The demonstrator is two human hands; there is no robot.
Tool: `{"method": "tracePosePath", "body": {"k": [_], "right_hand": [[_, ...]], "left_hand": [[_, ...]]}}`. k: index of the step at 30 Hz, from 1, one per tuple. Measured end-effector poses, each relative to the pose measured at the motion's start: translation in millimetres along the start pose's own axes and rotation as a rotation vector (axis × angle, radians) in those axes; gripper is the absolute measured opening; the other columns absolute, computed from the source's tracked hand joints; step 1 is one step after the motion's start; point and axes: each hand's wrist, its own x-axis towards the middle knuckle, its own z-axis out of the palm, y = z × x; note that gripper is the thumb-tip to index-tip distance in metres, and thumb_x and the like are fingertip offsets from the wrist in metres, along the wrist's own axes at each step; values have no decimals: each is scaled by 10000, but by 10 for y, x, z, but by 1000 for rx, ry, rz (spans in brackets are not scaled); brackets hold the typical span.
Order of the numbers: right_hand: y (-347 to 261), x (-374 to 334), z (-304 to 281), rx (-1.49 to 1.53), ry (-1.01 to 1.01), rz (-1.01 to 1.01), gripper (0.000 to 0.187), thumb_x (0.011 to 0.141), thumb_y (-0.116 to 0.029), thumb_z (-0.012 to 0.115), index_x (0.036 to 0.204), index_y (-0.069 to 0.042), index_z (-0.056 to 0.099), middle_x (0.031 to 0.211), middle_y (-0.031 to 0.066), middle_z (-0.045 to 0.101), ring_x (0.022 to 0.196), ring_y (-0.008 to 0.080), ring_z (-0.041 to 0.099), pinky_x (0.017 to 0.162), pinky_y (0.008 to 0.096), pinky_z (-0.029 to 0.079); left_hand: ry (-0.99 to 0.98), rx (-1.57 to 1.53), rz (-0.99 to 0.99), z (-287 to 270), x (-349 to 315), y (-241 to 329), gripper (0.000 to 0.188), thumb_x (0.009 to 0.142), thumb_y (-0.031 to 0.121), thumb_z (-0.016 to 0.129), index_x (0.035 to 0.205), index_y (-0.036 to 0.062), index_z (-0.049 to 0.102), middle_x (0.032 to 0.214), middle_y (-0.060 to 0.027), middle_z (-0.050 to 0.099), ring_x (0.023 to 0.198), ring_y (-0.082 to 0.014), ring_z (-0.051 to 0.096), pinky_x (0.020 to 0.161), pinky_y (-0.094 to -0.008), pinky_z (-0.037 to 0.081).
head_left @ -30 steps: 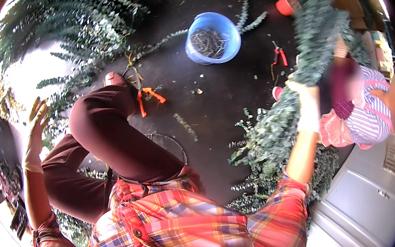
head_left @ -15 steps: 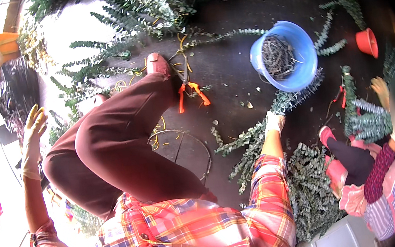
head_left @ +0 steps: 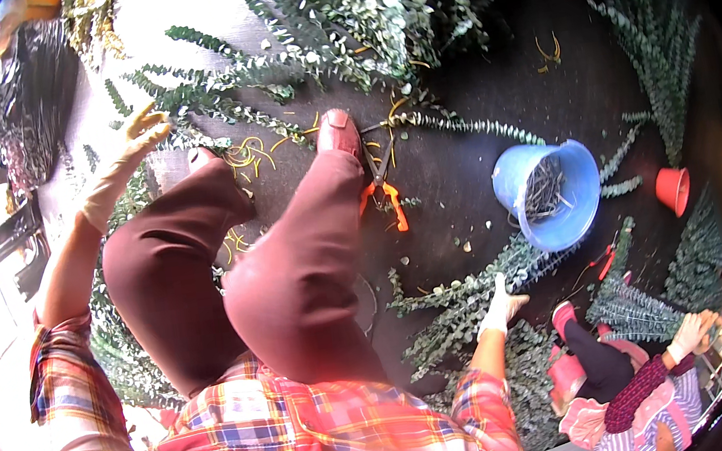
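Observation:
My left hand [head_left: 125, 151], in a pale glove, is raised with fingers stretched out beside the leafy eucalyptus stems [head_left: 220, 107] at the far left. It holds nothing that I can see. My right hand [head_left: 503, 307], gloved in white, has its thumb and fingers apart. It is over the near side of a spread of eucalyptus branches [head_left: 453, 318], and whether it touches them I cannot tell. Just beyond those branches, a blue bucket [head_left: 512, 180] tilts and holds a tangle of thin dark strands. Orange-handled shears [head_left: 381, 182] lie on the floor by my shoe.
A large eucalyptus heap [head_left: 389, 15] is at the far side. A small red pot [head_left: 673, 192] is at the right. A co-worker in a striped top [head_left: 672, 413] sits at the lower right among more branches. A black plastic bag [head_left: 34, 94] is at the far left.
My left hand has come forward and inward toward the stems. My right hand has drawn back from the branches by the bucket, its fingers now spread. My knees and the whole view have shifted.

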Motion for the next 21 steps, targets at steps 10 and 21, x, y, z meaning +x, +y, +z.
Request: {"method": "tracePosePath", "body": {"k": [10, 21], "right_hand": [[-2169, -1666, 764, -195, -512, -1031, 593, 824, -88, 674, 1374, -9, 465, 1470, 171, 398, 1347, 311, 386, 1129, 391, 306], [-4548, -2779, 2936, -739, -458, -1590, 1322, 552, -452, 887, 1515, -32, 86, 1529, 249, 231, 1408, 398, 257, 1135, 436, 295]], "left_hand": [[102, -561, -518, 349, 115, -1553, 743, 853, 408, 696, 1398, 19, 375, 1289, -129, 536, 1167, -244, 513, 982, -412, 399], [647, -736, -518, 225, 990, -2401, 1044, 779, 426, 751, 1487, -44, 145, 1413, -197, 406, 1279, -308, 425, 1061, -438, 334]]}}
